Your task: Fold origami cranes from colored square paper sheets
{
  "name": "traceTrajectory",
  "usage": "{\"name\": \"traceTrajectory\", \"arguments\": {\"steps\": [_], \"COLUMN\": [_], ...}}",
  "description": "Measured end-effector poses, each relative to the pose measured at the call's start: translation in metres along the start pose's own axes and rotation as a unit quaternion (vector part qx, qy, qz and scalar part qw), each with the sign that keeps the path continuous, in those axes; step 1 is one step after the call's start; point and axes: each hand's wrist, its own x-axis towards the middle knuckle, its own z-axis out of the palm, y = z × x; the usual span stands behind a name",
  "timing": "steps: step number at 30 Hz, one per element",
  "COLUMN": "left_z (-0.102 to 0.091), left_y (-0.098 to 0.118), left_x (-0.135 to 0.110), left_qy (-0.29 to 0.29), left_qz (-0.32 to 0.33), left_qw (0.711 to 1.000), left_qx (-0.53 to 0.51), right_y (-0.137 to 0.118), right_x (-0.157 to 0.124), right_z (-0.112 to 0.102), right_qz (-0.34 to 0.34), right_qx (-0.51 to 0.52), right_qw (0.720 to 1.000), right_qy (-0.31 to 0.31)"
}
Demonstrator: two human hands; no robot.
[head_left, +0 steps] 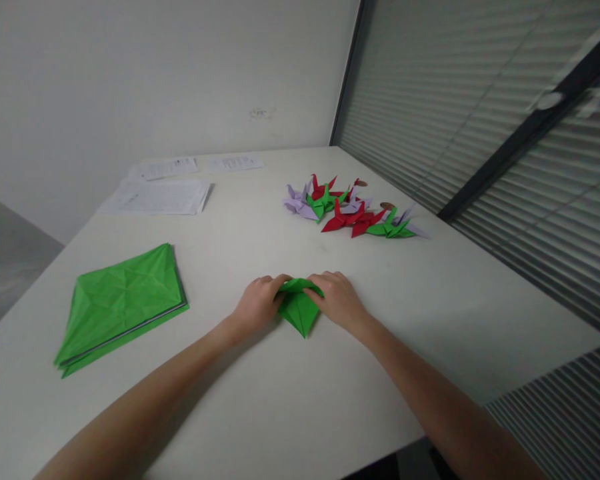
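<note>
A partly folded sheet of green origami paper (300, 312) lies on the white table, its pointed corner facing me. My left hand (261, 301) pinches its left side between thumb and fingers. On the opposite side, my right hand (336, 299) is closed on the paper's right edge, thumb on top. The paper's upper edge bulges up between both hands, and crease lines run down to the point. Parts of the side edges are hidden under my fingers.
A stack of creased green paper sheets (127, 293) sits to the left. Several folded paper cranes (347, 210) in red, green and lilac are grouped at the back right. Printed papers (157, 197) lie at the back left. Window blinds (480, 113) border the table's right side.
</note>
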Motion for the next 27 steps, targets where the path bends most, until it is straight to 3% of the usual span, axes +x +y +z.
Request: {"name": "traceTrajectory", "arguments": {"steps": [7, 13, 18, 23, 25, 27], "left_z": [0.000, -0.002, -0.003, -0.002, -0.006, -0.014], "left_y": [-0.003, 0.000, 0.001, -0.001, 0.002, 0.010], "left_x": [0.000, 0.000, 0.001, 0.002, 0.002, -0.001], "left_qy": [-0.023, -0.045, -0.062, -0.081, -0.021, 0.112], "left_qz": [-0.006, -0.019, -0.025, -0.008, 0.008, 0.016], "left_qw": [0.998, 0.991, 0.992, 0.981, 0.983, 0.984], "left_qx": [-0.058, -0.121, -0.109, -0.178, -0.184, -0.139], "right_y": [-0.004, -0.001, 0.004, 0.005, 0.006, 0.005], "right_x": [-0.002, -0.001, -0.001, -0.002, -0.002, -0.001], "right_z": [-0.004, -0.001, -0.001, -0.004, -0.004, -0.003], "right_qz": [0.043, 0.120, 0.114, 0.091, 0.091, 0.108], "right_qx": [0.061, 0.186, 0.294, 0.307, 0.305, 0.299], "right_qw": [0.996, 0.974, 0.946, 0.940, 0.940, 0.942], "right_qy": [-0.058, -0.043, -0.072, -0.114, -0.121, -0.104]}}
